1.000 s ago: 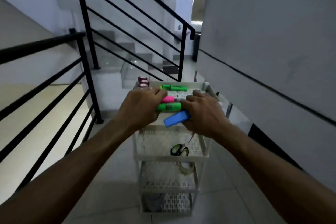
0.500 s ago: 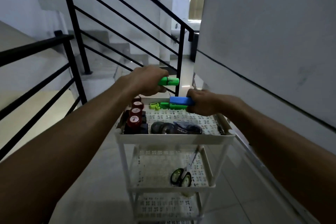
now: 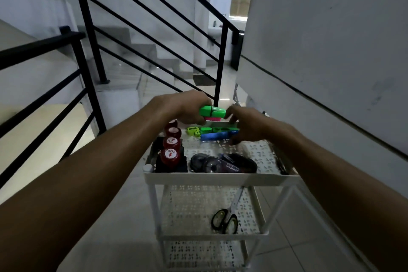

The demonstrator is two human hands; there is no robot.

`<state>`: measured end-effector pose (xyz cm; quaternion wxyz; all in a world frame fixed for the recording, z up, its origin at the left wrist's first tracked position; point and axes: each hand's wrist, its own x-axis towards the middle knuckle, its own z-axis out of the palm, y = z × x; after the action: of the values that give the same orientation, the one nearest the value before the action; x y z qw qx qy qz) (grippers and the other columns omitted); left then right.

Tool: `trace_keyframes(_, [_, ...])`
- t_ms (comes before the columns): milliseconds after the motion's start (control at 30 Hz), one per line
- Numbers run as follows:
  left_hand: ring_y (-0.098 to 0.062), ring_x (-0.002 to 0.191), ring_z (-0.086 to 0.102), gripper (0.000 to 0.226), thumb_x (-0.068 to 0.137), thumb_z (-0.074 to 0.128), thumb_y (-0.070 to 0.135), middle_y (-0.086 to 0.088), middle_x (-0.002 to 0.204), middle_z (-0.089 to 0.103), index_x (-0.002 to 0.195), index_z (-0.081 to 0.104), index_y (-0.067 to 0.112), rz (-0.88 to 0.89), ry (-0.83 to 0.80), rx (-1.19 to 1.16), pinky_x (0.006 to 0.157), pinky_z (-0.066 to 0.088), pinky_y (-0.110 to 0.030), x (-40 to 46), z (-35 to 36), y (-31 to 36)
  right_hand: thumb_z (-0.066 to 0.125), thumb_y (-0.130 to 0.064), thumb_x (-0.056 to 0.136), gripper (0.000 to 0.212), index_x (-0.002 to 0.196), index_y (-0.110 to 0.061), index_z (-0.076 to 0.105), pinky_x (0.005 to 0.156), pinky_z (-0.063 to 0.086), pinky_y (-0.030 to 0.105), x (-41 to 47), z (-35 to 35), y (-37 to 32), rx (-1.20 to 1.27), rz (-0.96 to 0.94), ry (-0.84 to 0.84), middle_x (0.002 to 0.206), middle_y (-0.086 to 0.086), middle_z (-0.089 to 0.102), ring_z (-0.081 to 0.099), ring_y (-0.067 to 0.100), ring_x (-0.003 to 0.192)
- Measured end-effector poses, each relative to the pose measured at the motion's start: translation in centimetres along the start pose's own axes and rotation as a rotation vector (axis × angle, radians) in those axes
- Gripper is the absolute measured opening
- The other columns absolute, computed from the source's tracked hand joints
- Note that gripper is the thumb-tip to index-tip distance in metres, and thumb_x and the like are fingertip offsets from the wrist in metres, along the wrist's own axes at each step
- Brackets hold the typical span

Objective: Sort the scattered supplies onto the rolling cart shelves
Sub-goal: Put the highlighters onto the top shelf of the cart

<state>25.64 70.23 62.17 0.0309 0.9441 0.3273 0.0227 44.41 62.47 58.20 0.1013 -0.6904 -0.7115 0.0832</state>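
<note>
A white three-tier rolling cart (image 3: 220, 177) stands in front of me. Above the far end of its top shelf, my left hand (image 3: 183, 108) grips a green highlighter (image 3: 212, 111) with a pink one (image 3: 213, 119) under it. My right hand (image 3: 245, 125) holds the right end of a blue highlighter (image 3: 217, 136), low on the top shelf beside another green highlighter (image 3: 217, 129). One right fingertip reaches up near the tip of the held green one. A green sharpener (image 3: 193, 131) lies at the shelf's back.
The top shelf also carries a row of red-capped stamps (image 3: 170, 156) and dark tape dispensers (image 3: 223, 163). Black-handled scissors (image 3: 225, 221) lie on the middle shelf. A black stair railing (image 3: 88, 73) runs on the left, and a grey wall (image 3: 331, 51) closes in on the right.
My view rose and moved closer to the cart. My left hand lifted the green and pink highlighters off the shelf. My right hand carried the blue highlighter to the shelf's back and lowered it.
</note>
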Motion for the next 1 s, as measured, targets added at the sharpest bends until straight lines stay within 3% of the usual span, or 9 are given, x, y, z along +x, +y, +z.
trace_keyframes(67, [-0.020,0.104,0.054,0.052,0.083,0.071,0.026,-0.003,0.122,0.058,0.130,0.052,0.016,0.003,-0.018,-0.019,0.086,0.046,-0.034,0.4,0.0,0.6,0.086,-0.026,0.067,0.082,0.134,-0.027,0.040,0.087,0.053,0.032,-0.5,-1.1,-0.5,0.253,-0.001,-0.007,0.123,-0.001,0.056,0.060,0.018,0.106])
trace_keyframes(133, [-0.021,0.110,0.053,0.063,0.081,0.074,0.027,-0.004,0.127,0.054,0.136,0.045,0.015,-0.005,-0.035,-0.063,0.090,0.046,-0.034,0.8,0.1,1.2,0.084,-0.040,0.065,0.078,0.130,-0.033,0.042,0.086,0.056,0.034,-0.9,-1.7,-1.1,0.492,-0.020,0.011,0.121,-0.004,0.057,0.061,0.015,0.105])
trace_keyframes(200, [-0.019,0.104,0.055,0.071,0.077,0.078,0.028,-0.003,0.124,0.054,0.137,0.042,0.016,-0.019,-0.057,-0.141,0.083,0.049,-0.032,1.1,0.4,1.6,0.078,-0.046,0.071,0.062,0.123,-0.032,0.048,0.082,0.057,0.033,-1.1,-1.6,-1.2,0.591,-0.024,0.055,0.116,-0.003,0.063,0.065,0.014,0.101])
trace_keyframes(300, [-0.016,0.093,0.059,0.081,0.070,0.083,0.031,0.003,0.113,0.054,0.135,0.038,0.021,-0.045,-0.094,-0.258,0.072,0.052,-0.030,1.4,1.1,1.8,0.074,-0.032,0.082,0.036,0.112,-0.025,0.056,0.078,0.059,0.033,-1.2,-1.0,-0.6,0.649,-0.015,0.064,0.106,0.002,0.068,0.069,0.017,0.093])
trace_keyframes(500, [-0.018,0.107,0.055,0.074,0.074,0.080,0.030,-0.001,0.129,0.056,0.137,0.041,0.024,-0.068,-0.160,-0.223,0.083,0.048,-0.031,2.3,2.5,1.6,0.069,-0.030,0.087,0.014,0.098,-0.025,0.063,0.078,0.056,0.030,-0.2,0.8,0.6,0.436,0.013,0.104,0.101,-0.002,0.066,0.064,0.013,0.093])
trace_keyframes(600, [-0.015,0.103,0.057,0.065,0.077,0.078,0.020,-0.001,0.127,0.060,0.134,0.047,0.021,-0.059,-0.170,-0.231,0.083,0.048,-0.028,2.4,2.9,1.1,0.067,-0.033,0.089,0.018,0.105,-0.027,0.063,0.083,0.052,0.031,0.2,1.8,1.3,0.228,0.047,0.071,0.106,-0.004,0.065,0.061,0.013,0.097])
trace_keyframes(733, [-0.011,0.090,0.053,0.047,0.079,0.076,0.024,0.003,0.114,0.064,0.124,0.061,0.026,-0.025,-0.188,-0.092,0.077,0.041,-0.025,2.0,3.1,0.4,0.068,-0.035,0.088,0.019,0.103,-0.025,0.066,0.082,0.051,0.030,0.1,2.5,1.6,0.155,0.035,0.091,0.104,-0.004,0.067,0.061,0.012,0.095])
trace_keyframes(867, [-0.011,0.088,0.053,0.052,0.076,0.078,0.038,0.008,0.101,0.058,0.124,0.062,0.030,-0.036,-0.209,-0.114,0.077,0.039,-0.026,1.8,3.1,0.3,0.064,-0.039,0.089,0.025,0.109,-0.024,0.066,0.077,0.051,0.026,-0.1,1.7,1.4,0.156,0.055,0.030,0.101,-0.003,0.068,0.062,0.011,0.091])
trace_keyframes(1000, [-0.012,0.089,0.054,0.059,0.069,0.083,0.039,0.004,0.108,0.064,0.124,0.063,0.029,-0.029,-0.215,-0.089,0.079,0.040,-0.026,1.9,3.2,0.4,0.074,-0.044,0.080,0.043,0.117,-0.026,0.063,0.070,0.044,0.020,-0.6,0.7,1.6,0.141,0.060,-0.033,0.110,-0.004,0.064,0.060,0.012,0.100])
